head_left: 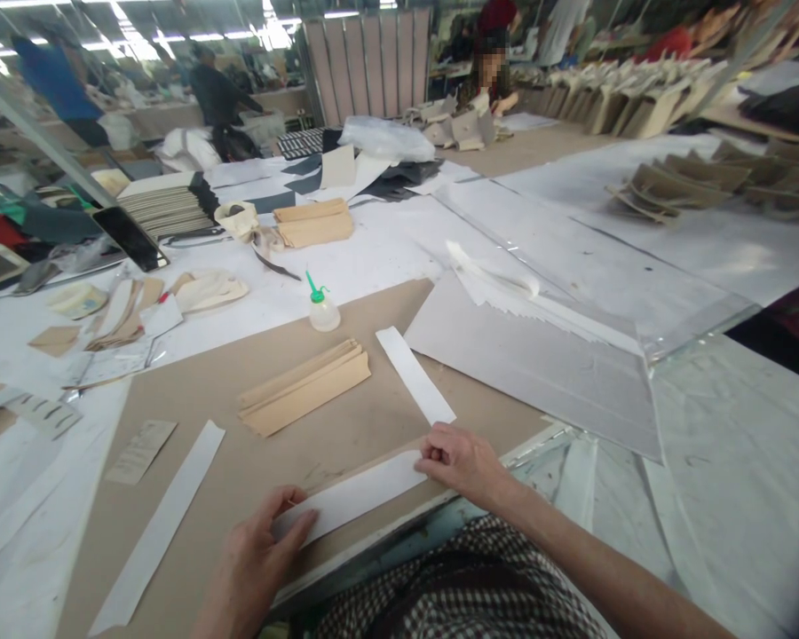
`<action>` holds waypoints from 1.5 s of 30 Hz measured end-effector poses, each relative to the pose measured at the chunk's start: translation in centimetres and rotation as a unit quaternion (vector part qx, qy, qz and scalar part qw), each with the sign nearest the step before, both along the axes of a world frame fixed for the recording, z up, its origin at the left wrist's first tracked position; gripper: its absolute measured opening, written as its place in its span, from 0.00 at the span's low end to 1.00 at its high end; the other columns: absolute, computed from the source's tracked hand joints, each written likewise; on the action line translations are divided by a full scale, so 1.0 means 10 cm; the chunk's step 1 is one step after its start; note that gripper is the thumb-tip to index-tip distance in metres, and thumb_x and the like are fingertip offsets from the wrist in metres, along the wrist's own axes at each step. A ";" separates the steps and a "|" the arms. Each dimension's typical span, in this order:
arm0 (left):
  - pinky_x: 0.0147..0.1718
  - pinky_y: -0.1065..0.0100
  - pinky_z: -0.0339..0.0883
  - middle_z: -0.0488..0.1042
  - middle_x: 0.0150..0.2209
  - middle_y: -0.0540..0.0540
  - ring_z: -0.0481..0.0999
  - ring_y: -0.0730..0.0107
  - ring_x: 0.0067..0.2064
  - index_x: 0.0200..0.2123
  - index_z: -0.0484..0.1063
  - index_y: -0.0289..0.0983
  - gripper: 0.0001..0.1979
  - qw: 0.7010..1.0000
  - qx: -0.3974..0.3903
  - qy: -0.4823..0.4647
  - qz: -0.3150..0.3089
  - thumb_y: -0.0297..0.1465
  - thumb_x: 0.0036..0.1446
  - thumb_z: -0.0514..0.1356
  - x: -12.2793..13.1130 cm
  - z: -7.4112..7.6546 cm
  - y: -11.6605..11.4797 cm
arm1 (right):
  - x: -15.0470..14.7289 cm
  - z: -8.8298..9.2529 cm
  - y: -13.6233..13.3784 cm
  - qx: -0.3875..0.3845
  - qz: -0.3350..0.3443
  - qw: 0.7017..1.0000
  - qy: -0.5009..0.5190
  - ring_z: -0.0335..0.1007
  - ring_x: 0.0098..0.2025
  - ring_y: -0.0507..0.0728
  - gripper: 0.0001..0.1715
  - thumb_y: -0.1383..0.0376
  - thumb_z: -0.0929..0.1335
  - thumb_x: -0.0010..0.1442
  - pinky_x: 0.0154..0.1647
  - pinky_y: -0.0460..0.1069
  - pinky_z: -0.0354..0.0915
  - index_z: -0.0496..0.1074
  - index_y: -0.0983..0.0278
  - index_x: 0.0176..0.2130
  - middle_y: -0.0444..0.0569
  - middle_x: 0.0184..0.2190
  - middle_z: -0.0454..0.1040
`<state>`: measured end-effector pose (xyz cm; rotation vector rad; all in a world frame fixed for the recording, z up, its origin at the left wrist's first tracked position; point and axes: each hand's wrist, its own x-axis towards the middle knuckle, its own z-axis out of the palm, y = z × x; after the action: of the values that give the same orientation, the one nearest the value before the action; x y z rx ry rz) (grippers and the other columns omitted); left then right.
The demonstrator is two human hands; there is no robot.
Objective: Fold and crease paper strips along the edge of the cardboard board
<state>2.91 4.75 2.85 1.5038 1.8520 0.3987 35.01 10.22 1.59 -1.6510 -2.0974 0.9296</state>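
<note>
A long white strip [363, 493] lies along the near edge of the brown board [206, 373], with a thin tan edge showing behind it. My left hand [263, 541] grips its left end, thumb on top and fingers curled at the far side. At the right end my right hand [462, 461] is closed in a pinch on the strip; its fingertips are partly hidden. Another white strip [416, 377] lies just beyond my right hand. A third white strip [160, 524] rests slantwise to the left. Folded tan strips [306, 386] are stacked beyond my hands.
A small bottle with a green nozzle [323, 311] stands at the board's far edge. A grey sheet [539, 355] with white strips on it lies to the right. A phone [131, 238] leans at the left. Several people are at work in the background.
</note>
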 end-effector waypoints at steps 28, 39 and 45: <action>0.29 0.71 0.56 0.66 0.25 0.56 0.66 0.73 0.30 0.38 0.73 0.39 0.12 0.997 0.031 -0.064 0.042 0.34 0.49 0.65 -0.25 0.05 0.02 | -0.02 -0.09 0.08 0.013 -0.003 1.000 -0.013 0.70 0.27 0.56 0.22 0.43 0.65 0.55 0.29 0.49 0.63 0.70 0.58 0.28 0.44 0.26 0.72; 0.32 0.69 0.58 0.72 0.29 0.54 0.70 0.71 0.32 0.40 0.73 0.40 0.12 0.999 0.036 -0.004 0.032 0.33 0.50 0.64 -0.22 0.03 0.00 | 0.01 -0.14 0.10 0.013 0.002 1.000 -0.015 0.71 0.27 0.57 0.22 0.43 0.66 0.54 0.29 0.50 0.64 0.71 0.58 0.28 0.44 0.25 0.73; 0.32 0.69 0.57 0.72 0.30 0.54 0.71 0.69 0.33 0.41 0.72 0.41 0.11 0.999 0.030 0.044 0.014 0.34 0.53 0.63 -0.18 0.06 -0.01 | 0.00 -0.14 0.10 0.032 0.012 0.999 -0.022 0.72 0.28 0.57 0.19 0.46 0.66 0.57 0.29 0.49 0.65 0.70 0.58 0.29 0.45 0.26 0.73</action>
<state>1.10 4.68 3.45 1.5601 1.9455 0.4112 35.06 11.18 0.20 -1.6320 -2.1569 0.8303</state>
